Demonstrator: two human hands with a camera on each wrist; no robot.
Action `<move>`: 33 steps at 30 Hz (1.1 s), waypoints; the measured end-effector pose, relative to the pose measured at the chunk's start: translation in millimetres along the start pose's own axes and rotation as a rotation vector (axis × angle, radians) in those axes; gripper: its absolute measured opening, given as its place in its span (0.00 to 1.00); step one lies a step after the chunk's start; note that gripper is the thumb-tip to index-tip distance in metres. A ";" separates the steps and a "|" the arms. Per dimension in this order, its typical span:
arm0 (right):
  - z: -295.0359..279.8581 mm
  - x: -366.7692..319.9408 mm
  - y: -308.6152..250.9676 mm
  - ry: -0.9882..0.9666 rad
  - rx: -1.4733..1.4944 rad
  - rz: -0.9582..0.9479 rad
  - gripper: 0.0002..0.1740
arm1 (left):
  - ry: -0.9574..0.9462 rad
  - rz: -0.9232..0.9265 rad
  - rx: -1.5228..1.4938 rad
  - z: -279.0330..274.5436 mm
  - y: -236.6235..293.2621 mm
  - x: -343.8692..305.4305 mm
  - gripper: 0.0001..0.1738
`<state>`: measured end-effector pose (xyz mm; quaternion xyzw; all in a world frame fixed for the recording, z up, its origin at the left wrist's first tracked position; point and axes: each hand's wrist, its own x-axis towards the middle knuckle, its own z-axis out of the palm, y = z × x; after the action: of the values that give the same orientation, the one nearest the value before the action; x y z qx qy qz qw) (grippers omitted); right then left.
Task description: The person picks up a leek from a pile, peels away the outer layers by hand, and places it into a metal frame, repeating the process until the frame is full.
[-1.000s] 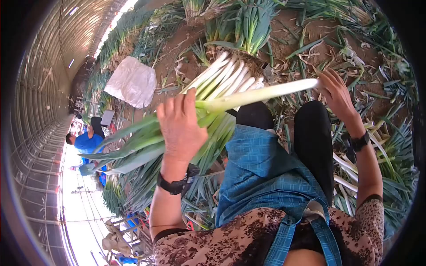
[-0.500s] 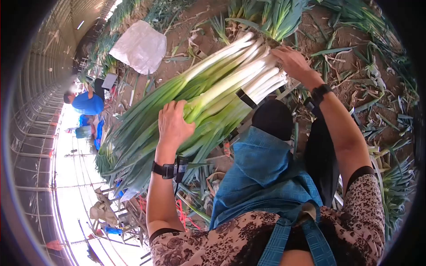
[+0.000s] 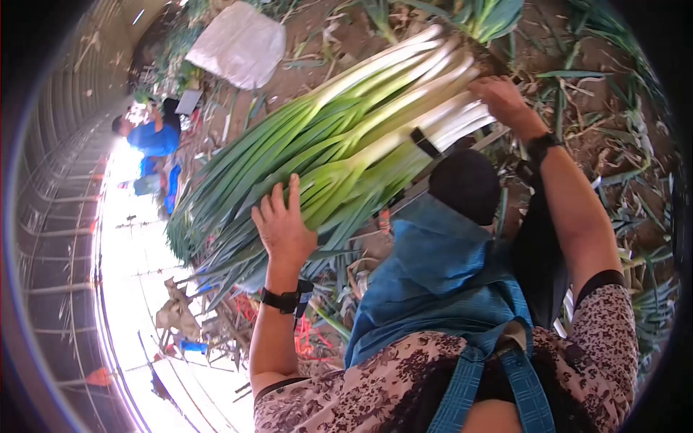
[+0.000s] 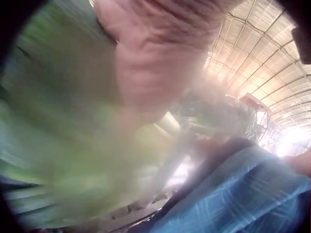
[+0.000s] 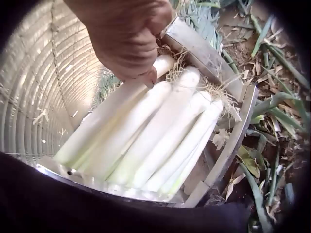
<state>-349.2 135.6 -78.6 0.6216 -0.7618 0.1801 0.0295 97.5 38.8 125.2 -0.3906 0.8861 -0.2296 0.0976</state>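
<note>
A large bundle of leeks lies side by side, white root ends to the upper right and green leaves fanning to the lower left. My left hand rests on the green leaves with its fingers spread. At the root ends, my right hand has its fingers curled about the end of a leek. The right wrist view shows the stringy roots close to a metal frame around the white stalks. Leaves blur beneath my left hand in the left wrist view.
A black strap stands at the bundle's near edge, beside my knee. A white sack lies on the ground beyond. Loose leaves litter the soil at right. Another person in blue is at the far left.
The leek held up between both hands has come down onto the bundle. My left hand has let go of it and spread its fingers on the leaves. My right hand has moved to the root ends.
</note>
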 end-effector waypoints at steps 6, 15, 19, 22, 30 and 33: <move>-5.7 0.9 -5.9 -0.019 0.044 0.041 0.22 | -0.027 -0.154 0.108 2.3 -96.8 -40.6 0.58; -13.7 2.2 -13.6 -0.144 0.030 0.098 0.23 | -0.661 -0.569 0.315 17.0 -201.2 -59.7 0.59; -8.4 -5.5 -4.1 0.020 -0.042 0.012 0.24 | -0.320 -0.273 -0.097 -72.2 -152.8 -39.3 0.56; -13.9 2.2 -13.7 -0.096 -0.005 0.086 0.21 | 0.111 0.075 -0.325 -86.3 -40.7 3.4 0.46; -16.3 -4.0 -14.7 -0.036 -0.060 0.038 0.21 | 0.301 0.336 -0.457 39.4 65.7 73.3 0.27; 3.3 -0.5 -2.2 -0.085 0.026 0.003 0.21 | 0.328 0.323 -0.468 36.1 76.5 69.7 0.22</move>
<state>-346.3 134.7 -81.3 0.6280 -0.7608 0.1636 -0.0112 13.6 20.6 57.1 -0.2147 0.9692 -0.0613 -0.1037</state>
